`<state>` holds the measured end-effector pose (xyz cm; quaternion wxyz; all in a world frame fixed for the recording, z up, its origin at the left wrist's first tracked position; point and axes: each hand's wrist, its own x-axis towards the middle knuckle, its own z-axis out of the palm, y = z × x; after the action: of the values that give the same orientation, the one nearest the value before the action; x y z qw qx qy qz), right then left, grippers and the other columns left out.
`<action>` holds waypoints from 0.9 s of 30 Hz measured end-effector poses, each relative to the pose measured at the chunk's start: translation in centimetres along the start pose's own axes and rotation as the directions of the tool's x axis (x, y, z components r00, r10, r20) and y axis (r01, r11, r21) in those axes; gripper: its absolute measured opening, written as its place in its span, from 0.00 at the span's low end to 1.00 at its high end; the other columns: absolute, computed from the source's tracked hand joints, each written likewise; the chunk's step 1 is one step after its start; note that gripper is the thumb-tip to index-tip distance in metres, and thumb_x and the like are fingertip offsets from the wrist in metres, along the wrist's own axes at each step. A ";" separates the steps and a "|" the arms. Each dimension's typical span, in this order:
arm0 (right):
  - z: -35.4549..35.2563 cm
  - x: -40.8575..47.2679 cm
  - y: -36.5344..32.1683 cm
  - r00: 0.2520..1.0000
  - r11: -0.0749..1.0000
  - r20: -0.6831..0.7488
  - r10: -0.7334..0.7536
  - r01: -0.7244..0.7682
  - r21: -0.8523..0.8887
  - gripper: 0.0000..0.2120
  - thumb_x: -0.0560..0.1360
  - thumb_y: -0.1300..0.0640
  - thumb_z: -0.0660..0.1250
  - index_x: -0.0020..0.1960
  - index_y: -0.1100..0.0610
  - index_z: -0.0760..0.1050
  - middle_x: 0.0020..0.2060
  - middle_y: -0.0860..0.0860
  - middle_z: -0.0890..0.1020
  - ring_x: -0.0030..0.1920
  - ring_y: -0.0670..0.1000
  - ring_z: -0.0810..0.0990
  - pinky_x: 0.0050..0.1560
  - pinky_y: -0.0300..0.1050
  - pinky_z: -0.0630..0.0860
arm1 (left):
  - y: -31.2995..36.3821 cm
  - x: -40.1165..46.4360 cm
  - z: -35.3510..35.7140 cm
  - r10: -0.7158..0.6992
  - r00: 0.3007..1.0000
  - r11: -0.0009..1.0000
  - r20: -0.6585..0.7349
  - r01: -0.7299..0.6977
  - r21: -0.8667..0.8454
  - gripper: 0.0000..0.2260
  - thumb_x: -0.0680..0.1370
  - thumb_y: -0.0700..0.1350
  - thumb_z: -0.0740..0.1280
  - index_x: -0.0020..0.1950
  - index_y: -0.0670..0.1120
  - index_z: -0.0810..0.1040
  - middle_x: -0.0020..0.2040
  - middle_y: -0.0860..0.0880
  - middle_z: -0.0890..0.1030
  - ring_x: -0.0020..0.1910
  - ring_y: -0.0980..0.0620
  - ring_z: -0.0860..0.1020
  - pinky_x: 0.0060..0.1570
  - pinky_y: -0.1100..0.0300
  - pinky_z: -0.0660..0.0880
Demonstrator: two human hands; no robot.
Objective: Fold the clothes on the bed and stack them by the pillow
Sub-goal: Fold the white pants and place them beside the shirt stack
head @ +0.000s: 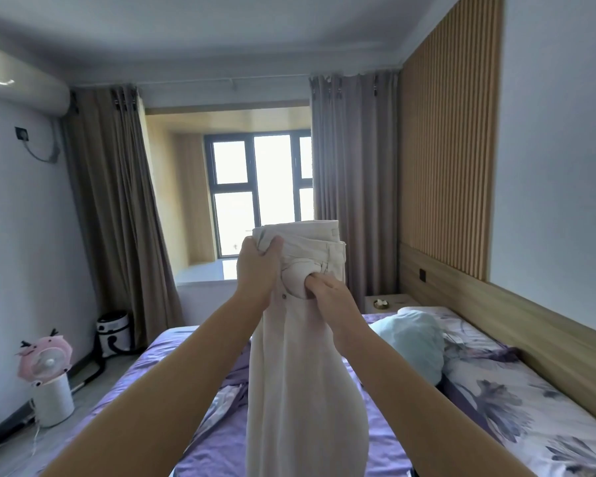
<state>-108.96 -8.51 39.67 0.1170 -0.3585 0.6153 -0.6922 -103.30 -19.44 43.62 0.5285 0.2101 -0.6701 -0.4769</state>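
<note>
Both hands raised at twelve o'clock: my left hand and right hand each clench the waist of cream-white cotton trousers, hanging straight above the purple floral bed, probably to align legs.

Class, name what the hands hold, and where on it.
Cream cotton trousers, at the waist: left hand near the waistband, right hand just below.

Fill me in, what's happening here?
A person holds up a pair of white trousers over the bed. The left hand grips the waistband; the right hand bunches the fabric just below it. The legs hang down, not yet folded. A pale blue pillow lies near the headboard.
</note>
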 end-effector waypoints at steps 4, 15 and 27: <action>0.0 0.1 0.2 0.993 0.998 0.111 0.041 -0.046 0.043 0.13 0.78 0.57 0.58 0.37 0.53 0.76 0.38 0.47 0.76 0.39 0.46 0.72 0.41 0.38 0.68 | 0.0 -0.3 0.4 -0.014 0.998 1.000 -0.059 0.015 0.009 0.10 0.78 0.49 0.64 0.49 0.42 0.70 0.38 0.51 0.71 0.38 0.52 0.69 0.37 0.59 0.67; -0.1 0.9 -0.3 0.956 0.991 0.268 0.118 -0.097 -0.091 0.16 0.77 0.57 0.61 0.31 0.52 0.71 0.36 0.49 0.73 0.42 0.48 0.70 0.43 0.41 0.66 | -0.6 -0.5 1.1 -0.064 0.983 0.998 -0.171 0.067 0.010 0.09 0.79 0.49 0.63 0.51 0.44 0.69 0.41 0.51 0.72 0.44 0.49 0.72 0.46 0.56 0.69; 1.1 0.7 -0.7 0.973 0.983 0.228 -0.028 0.068 -0.169 0.10 0.76 0.61 0.64 0.50 0.67 0.80 0.45 0.61 0.83 0.44 0.49 0.76 0.48 0.42 0.71 | -0.3 -0.6 2.0 -0.184 0.942 0.981 -0.282 0.158 -0.112 0.13 0.80 0.48 0.62 0.59 0.40 0.69 0.47 0.47 0.72 0.46 0.48 0.71 0.46 0.58 0.66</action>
<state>-108.56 -9.59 40.50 0.1369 -0.4583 0.6477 -0.5931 -105.00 -18.25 43.12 0.5866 0.3119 -0.5429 -0.5137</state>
